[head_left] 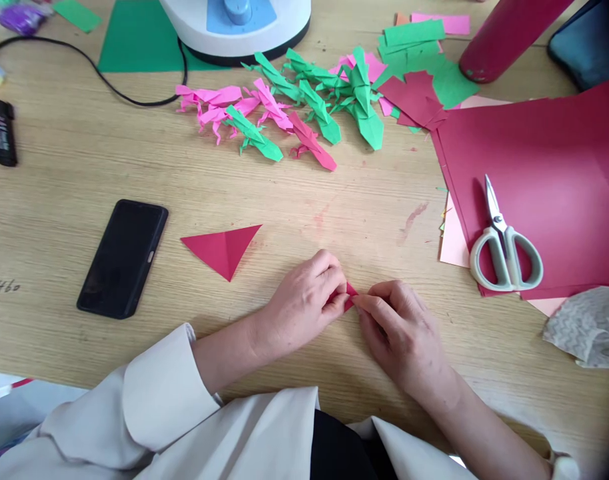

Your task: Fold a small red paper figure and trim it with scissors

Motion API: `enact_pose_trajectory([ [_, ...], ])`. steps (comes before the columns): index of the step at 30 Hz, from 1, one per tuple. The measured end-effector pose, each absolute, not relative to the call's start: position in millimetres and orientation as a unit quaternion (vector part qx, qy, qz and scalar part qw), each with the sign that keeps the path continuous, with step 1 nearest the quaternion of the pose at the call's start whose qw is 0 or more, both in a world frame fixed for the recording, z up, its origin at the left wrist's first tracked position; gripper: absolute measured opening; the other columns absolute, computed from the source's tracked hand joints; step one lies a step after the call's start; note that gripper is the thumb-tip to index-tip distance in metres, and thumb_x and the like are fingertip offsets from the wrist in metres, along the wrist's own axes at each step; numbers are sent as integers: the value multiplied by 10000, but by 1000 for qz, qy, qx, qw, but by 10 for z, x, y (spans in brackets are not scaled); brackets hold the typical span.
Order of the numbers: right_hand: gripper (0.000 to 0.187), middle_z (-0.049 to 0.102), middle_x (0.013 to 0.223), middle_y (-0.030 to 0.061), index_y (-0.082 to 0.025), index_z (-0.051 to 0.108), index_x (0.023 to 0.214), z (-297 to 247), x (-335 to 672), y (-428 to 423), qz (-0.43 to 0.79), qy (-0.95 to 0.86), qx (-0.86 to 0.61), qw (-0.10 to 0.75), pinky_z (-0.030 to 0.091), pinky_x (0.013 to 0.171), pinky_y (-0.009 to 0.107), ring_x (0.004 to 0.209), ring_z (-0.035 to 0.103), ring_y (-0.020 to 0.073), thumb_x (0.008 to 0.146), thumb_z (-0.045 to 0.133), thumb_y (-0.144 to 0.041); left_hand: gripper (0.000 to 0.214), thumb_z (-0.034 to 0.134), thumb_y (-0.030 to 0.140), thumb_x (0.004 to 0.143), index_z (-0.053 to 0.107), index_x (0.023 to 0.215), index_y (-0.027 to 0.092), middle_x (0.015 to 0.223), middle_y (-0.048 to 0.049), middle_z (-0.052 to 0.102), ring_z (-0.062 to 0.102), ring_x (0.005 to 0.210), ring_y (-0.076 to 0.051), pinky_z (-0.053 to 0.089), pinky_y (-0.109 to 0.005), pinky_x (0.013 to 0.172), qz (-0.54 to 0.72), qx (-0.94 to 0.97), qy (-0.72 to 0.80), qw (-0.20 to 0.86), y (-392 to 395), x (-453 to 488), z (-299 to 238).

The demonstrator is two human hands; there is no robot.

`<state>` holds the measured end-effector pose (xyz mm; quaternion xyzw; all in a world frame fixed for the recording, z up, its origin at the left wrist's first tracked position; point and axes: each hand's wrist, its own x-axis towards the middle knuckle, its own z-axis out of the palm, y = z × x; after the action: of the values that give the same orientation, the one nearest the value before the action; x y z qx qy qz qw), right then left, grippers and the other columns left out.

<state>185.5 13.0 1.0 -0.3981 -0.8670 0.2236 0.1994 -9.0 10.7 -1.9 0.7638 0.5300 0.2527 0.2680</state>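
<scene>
Between my two hands is a small piece of folded red paper (351,291), mostly covered by fingers. My left hand (309,293) is closed on its left side, the fingers curled over it. At its right end, my right hand (402,327) pinches the paper between thumb and forefinger. To the left of my hands a creased red paper triangle (225,250) lies on the table. Beyond them stands a group of folded paper figures, including a green one (365,107), a pink one (272,107) and a red one (312,141).
Scissors (504,247) rest on red paper sheets (544,160) at the right, near a crumpled grey cloth or tissue (589,327). A black phone (123,259) and a marker (4,133) lie left. At the back are a white device (194,20), its cable, and a red cylinder (509,37).
</scene>
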Motion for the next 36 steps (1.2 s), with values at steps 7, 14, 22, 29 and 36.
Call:
enact_pose_trajectory([
  [7, 111, 562, 943, 88, -162, 633, 934, 8, 1866, 134, 224, -870, -392, 198, 454, 717, 351, 834, 535, 198, 913, 551, -89, 112, 502, 81, 887, 522, 823, 172, 925, -30, 542, 560, 825, -133, 489, -271, 748, 242, 768, 531, 264, 106, -87, -8],
  [14, 152, 556, 960, 89, -167, 646, 980, 9, 1886, 131, 202, -884, -382, 177, 453, 724, 355, 833, 525, 199, 920, 527, -96, 89, 513, 101, 885, 536, 837, 173, 925, -25, 540, 559, 841, -140, 487, -276, 757, 229, 774, 531, 259, 108, -89, -2],
  [22, 177, 552, 964, 84, -180, 651, 954, 11, 1892, 127, 194, -887, -383, 168, 464, 755, 346, 830, 520, 190, 941, 490, -106, 149, 482, 127, 948, 627, 939, 159, 969, -47, 646, 600, 898, -154, 512, -294, 836, 222, 833, 476, 172, 33, -135, 23],
  [29, 176, 568, 940, 88, -150, 658, 964, 23, 1898, 131, 185, -892, -375, 172, 469, 758, 353, 823, 528, 195, 946, 489, -103, 279, 447, 121, 973, 586, 1214, 110, 1245, -109, 652, 619, 1045, -210, 532, -367, 889, 170, 885, 431, 42, -180, -203, 28],
  [36, 309, 612, 1038, 128, -131, 593, 1227, 21, 1965, 75, 93, -935, -319, 128, 466, 740, 382, 858, 537, 237, 944, 473, -101, 291, 433, 140, 984, 580, 1230, 88, 1237, -112, 659, 616, 1047, -213, 536, -352, 872, 127, 900, 417, -20, -228, -191, 41],
])
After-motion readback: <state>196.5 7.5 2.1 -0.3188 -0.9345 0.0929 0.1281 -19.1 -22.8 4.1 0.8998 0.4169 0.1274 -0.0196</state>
